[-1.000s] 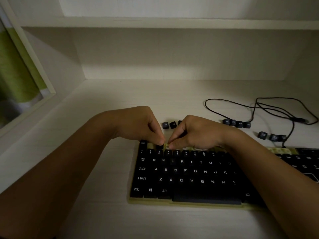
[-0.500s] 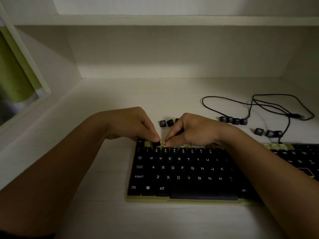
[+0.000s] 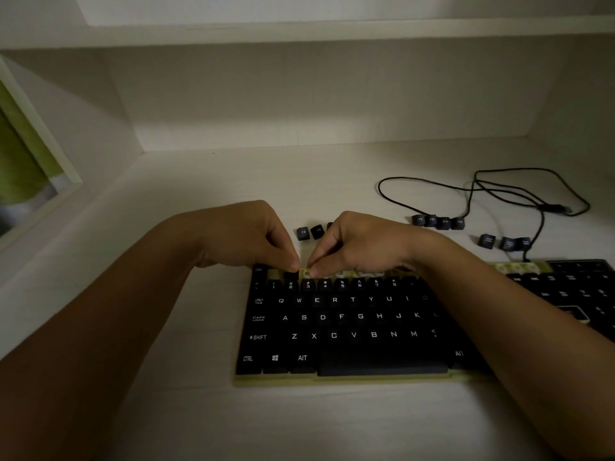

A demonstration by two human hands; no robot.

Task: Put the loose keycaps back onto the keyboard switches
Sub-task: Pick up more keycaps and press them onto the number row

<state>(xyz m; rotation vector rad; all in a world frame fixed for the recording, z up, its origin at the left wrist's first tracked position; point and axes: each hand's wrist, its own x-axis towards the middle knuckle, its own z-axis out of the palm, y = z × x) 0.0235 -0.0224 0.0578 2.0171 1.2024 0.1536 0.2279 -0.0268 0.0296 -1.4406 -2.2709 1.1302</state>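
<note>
The black keyboard [image 3: 349, 327] lies on the pale worktop [image 3: 199, 410], low in the middle of the frame. Both hands meet at its top row. The left hand [image 3: 246, 234] has its fingers [image 3: 288, 259] curled, with the tips pinching a small black keycap [image 3: 290, 275] just right of the ESC key. The right hand [image 3: 362, 244] is curled too, and its tips touch the bare switches [image 3: 366, 272]. I cannot tell if it holds anything. Two loose keycaps [image 3: 310, 232] sit just behind the hands. More keycaps [image 3: 437, 222] lie in the right part of the frame, near a black cable [image 3: 499, 191].
</note>
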